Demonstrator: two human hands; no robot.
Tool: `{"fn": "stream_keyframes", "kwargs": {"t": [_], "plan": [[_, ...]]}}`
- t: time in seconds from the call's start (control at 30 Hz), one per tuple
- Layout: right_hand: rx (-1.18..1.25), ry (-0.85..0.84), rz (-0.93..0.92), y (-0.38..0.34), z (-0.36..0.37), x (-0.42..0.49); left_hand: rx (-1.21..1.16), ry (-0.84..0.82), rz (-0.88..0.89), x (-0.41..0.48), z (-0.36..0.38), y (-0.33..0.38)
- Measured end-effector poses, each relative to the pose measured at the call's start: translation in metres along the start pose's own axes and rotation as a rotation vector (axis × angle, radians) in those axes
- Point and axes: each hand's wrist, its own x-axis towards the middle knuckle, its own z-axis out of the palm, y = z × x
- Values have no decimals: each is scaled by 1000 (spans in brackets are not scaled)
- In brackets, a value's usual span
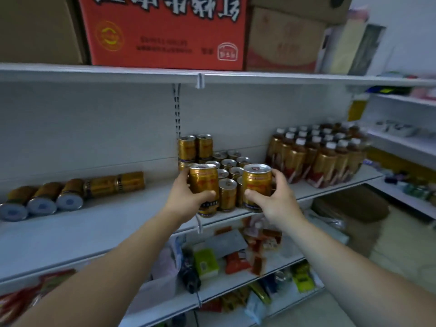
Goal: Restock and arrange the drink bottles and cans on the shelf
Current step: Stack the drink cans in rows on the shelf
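Note:
My left hand (186, 199) grips an upright gold can (204, 182) at the front edge of the white shelf (94, 223). My right hand (273, 197) grips a second gold can (257, 182) just to the right of it. Behind both cans stands a cluster of several upright gold cans (230, 166), with two stacked cans (195, 147) at the back. Several gold cans lie on their sides (70, 194) at the shelf's left. A shrink-wrapped pack of brown bottles with white caps (318, 156) stands at the right.
Above hangs another shelf (212, 76) bearing a red carton (165, 31) and brown boxes. Lower shelves hold mixed packets and snacks (236, 258). A second shelving unit (401, 142) stands at the right, with cardboard on the floor (349, 204).

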Motion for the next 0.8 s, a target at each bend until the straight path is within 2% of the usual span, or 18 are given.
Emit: {"fn": "stream_keyframes", "kwargs": {"t": [0.13,0.23,0.8], "plan": [[7,-16,4,11,-53,17,43,26,4,1,49,14],[50,-42,10,14,-66,37,84,44,9,11,64,21],[56,-101,69,72,-22,181,96,162,-57,136,77,-18]]}}
